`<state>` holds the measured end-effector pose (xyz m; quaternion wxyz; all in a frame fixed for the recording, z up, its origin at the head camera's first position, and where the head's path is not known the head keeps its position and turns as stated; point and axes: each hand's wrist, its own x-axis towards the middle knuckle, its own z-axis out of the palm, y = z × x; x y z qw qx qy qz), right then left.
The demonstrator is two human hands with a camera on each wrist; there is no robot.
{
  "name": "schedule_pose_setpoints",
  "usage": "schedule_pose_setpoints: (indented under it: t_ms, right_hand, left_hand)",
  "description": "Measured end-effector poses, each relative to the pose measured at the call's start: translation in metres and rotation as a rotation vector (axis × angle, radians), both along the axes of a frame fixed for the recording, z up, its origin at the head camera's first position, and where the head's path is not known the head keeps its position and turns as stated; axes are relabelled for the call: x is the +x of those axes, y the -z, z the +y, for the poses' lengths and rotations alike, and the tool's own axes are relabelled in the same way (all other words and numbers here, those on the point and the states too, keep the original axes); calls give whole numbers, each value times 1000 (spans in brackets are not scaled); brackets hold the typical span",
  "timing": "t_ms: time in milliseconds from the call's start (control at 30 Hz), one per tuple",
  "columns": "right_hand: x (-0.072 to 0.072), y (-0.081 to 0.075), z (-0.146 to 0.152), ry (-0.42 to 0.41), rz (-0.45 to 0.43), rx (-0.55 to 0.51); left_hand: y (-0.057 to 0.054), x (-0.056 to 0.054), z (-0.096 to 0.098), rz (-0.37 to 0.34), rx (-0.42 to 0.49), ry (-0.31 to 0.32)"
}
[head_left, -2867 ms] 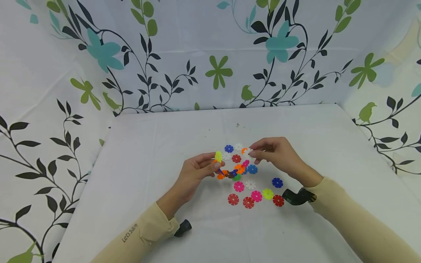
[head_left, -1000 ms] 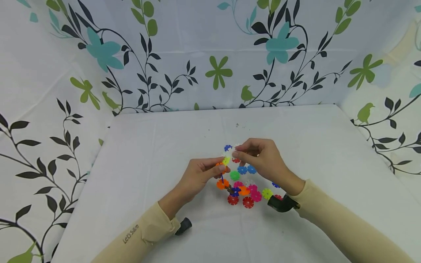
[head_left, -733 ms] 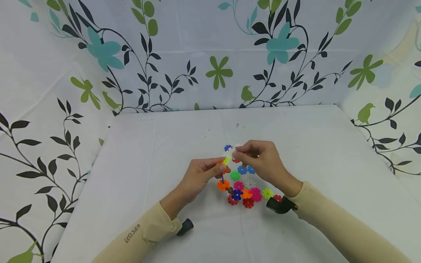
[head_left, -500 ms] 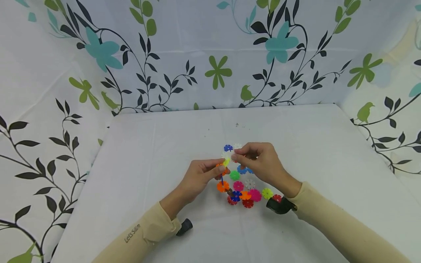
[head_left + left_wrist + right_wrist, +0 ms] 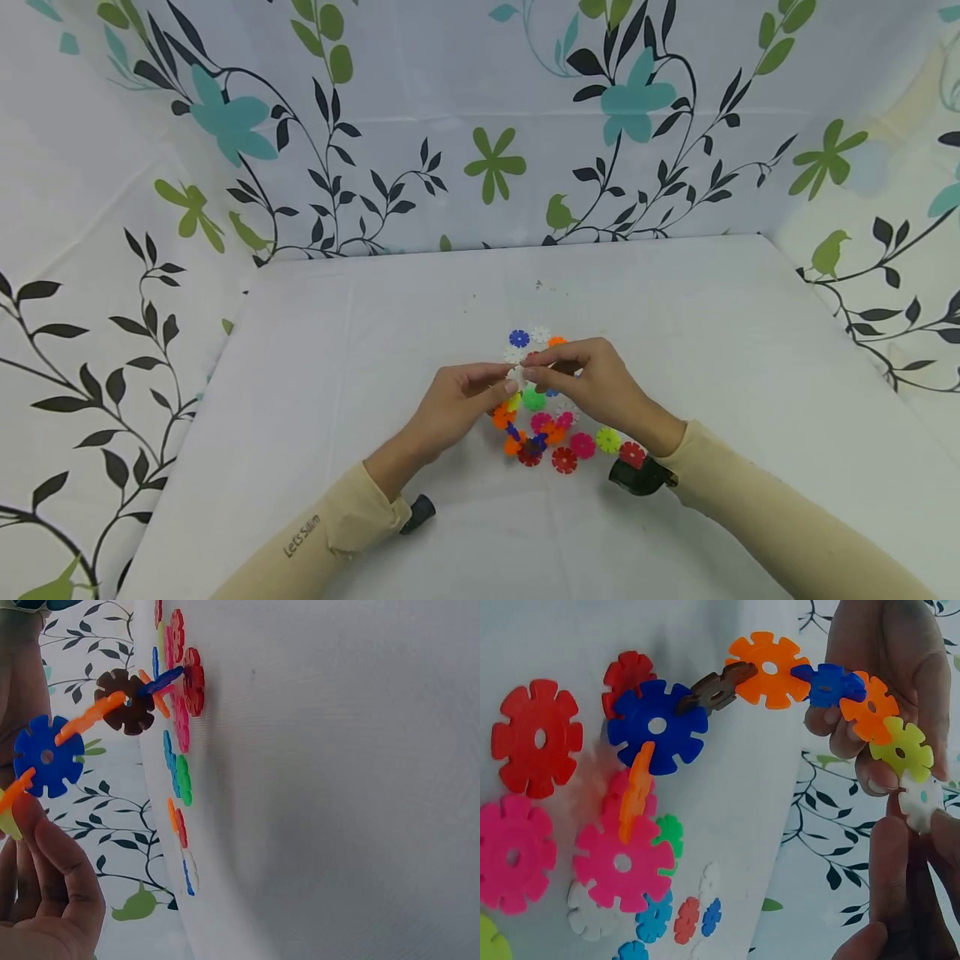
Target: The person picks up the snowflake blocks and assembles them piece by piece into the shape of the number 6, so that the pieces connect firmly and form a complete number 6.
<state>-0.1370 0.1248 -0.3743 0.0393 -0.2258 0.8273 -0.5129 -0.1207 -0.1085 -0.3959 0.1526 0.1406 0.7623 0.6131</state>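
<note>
My left hand (image 5: 461, 404) pinches the end of a chain of flat, notched plastic discs near a yellow disc (image 5: 902, 750). My right hand (image 5: 596, 387) pinches a white notched disc (image 5: 921, 799) between thumb and fingers. The white disc meets the yellow one's edge, and the fingertips of both hands are close together there. From the yellow disc the chain runs down through orange, blue (image 5: 49, 756), orange, brown (image 5: 125, 702), dark blue (image 5: 657, 726) and orange to a pink disc (image 5: 622, 862). How deep the white disc's slot sits is hidden by fingers.
Loose notched discs lie on the white-covered table (image 5: 360, 317) under and around the hands, among them red (image 5: 565, 460), pink (image 5: 582, 446), yellow (image 5: 608, 440), green (image 5: 534, 400) and blue (image 5: 519, 338). A black wrist camera (image 5: 641, 477) sits under the right cuff. A patterned cloth hangs behind.
My right hand has come left with the white disc, from beyond the loose discs to the chain's end. The left hand has shifted slightly, and the chain now hangs lower than at first.
</note>
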Motion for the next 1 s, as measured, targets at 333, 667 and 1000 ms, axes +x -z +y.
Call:
schedule_pose_setpoints:
  t_ms: [333, 667, 1000]
  right_hand:
    - [-25, 16, 26, 225, 104, -99]
    - [-37, 31, 51, 430, -12, -58]
    - [-39, 45, 63, 458, -155, -8]
  left_hand:
    - [-3, -4, -12, -17, -40, -181]
    - [-7, -11, -23, -113, 100, -299]
    - [-7, -12, -29, -104, 266, -337]
